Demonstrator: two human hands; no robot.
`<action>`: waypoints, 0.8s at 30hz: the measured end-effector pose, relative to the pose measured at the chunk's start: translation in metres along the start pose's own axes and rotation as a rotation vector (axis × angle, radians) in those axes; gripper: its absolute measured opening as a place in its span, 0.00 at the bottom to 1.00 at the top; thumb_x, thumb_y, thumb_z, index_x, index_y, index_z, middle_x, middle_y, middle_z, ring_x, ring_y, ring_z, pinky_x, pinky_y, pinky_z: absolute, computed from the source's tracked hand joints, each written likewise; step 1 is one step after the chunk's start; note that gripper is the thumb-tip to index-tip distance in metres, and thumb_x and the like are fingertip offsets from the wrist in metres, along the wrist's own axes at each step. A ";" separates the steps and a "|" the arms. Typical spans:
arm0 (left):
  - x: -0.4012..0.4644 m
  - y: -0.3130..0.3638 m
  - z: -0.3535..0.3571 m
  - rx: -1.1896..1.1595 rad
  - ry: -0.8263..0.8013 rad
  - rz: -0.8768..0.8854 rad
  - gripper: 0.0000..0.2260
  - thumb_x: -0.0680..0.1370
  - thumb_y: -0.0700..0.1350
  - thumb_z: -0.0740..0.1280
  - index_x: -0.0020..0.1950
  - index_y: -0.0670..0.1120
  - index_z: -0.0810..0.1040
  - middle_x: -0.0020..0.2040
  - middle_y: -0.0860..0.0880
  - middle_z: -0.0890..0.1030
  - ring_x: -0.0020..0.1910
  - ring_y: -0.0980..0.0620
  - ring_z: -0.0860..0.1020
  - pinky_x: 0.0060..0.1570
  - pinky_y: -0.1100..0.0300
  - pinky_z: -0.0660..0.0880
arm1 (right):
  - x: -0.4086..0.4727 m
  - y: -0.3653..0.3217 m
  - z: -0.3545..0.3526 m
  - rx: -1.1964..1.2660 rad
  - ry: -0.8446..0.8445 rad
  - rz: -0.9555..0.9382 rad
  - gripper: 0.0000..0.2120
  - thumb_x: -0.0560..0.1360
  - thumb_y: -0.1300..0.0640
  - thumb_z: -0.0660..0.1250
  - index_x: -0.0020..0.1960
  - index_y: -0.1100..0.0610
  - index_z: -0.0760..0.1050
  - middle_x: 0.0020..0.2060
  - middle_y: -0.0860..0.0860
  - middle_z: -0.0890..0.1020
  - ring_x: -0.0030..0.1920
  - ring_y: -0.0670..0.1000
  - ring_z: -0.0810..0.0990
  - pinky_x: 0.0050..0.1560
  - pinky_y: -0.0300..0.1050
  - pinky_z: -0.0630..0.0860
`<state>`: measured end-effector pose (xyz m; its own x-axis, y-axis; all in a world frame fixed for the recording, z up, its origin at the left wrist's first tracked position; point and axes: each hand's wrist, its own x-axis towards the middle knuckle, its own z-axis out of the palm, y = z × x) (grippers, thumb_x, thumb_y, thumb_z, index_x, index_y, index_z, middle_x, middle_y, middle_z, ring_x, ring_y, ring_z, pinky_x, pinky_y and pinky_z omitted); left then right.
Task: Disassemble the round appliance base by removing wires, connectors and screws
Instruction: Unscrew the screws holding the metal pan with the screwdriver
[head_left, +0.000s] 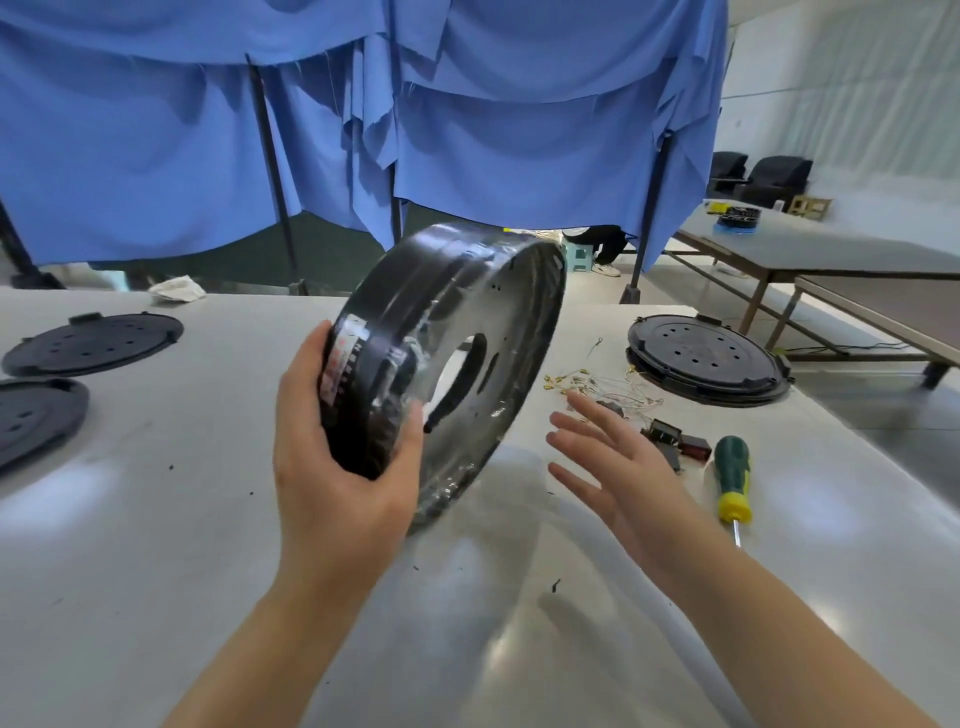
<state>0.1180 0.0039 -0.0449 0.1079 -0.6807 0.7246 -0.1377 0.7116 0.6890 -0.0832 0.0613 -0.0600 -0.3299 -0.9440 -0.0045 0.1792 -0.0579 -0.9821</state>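
Both of my forearms come up from the bottom edge over the white table (156, 519). My left hand (332, 467) grips the round appliance base (467, 332) by its lower left rim, fingers curled behind the black wall and thumb pressed on the inner face. I hold the base tilted on edge above the table, its open metal side with the central hole turned toward my right (motion blur smears its outline, so fine detail inside is hard to read). A red and white label shows on the rim just above my fingers.

My right hand (618, 467) hovers just beside the base, fingers straight and spread, holding nothing and touching nothing.

Past that hand lie loose thin wires (597, 384) with small yellow terminals, and near them dark connectors (670, 434), one with a red part. Just right of those lies a screwdriver (731, 478) with a green and yellow handle. Farther back on the right sits another round black base (706, 358), flat on the table. Two black perforated discs (93, 343) lie at the left. Blue cloth (467, 130) hangs behind the table.
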 end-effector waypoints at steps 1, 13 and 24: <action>0.001 0.000 0.000 -0.039 0.018 -0.044 0.28 0.73 0.49 0.69 0.72 0.48 0.68 0.61 0.58 0.76 0.62 0.61 0.75 0.61 0.68 0.71 | 0.000 0.003 0.000 -0.055 0.030 -0.020 0.29 0.65 0.51 0.76 0.65 0.43 0.71 0.62 0.47 0.78 0.59 0.45 0.79 0.63 0.48 0.75; 0.013 -0.012 -0.003 -0.550 0.021 -0.578 0.12 0.75 0.50 0.66 0.55 0.48 0.82 0.52 0.44 0.85 0.53 0.43 0.83 0.51 0.48 0.80 | 0.009 0.015 -0.012 -0.424 0.324 -0.250 0.25 0.73 0.58 0.70 0.64 0.43 0.64 0.60 0.44 0.73 0.60 0.43 0.73 0.54 0.38 0.70; 0.007 -0.026 0.002 -0.720 -0.191 -0.848 0.15 0.79 0.53 0.62 0.43 0.52 0.87 0.47 0.47 0.86 0.47 0.49 0.85 0.37 0.58 0.81 | 0.006 0.011 -0.005 -0.019 0.248 0.078 0.06 0.77 0.60 0.62 0.52 0.54 0.76 0.44 0.51 0.84 0.47 0.52 0.82 0.52 0.49 0.79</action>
<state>0.1207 -0.0193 -0.0574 -0.2644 -0.9633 0.0460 0.5148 -0.1006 0.8514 -0.0880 0.0562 -0.0722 -0.5334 -0.8367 -0.1245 0.1963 0.0208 -0.9803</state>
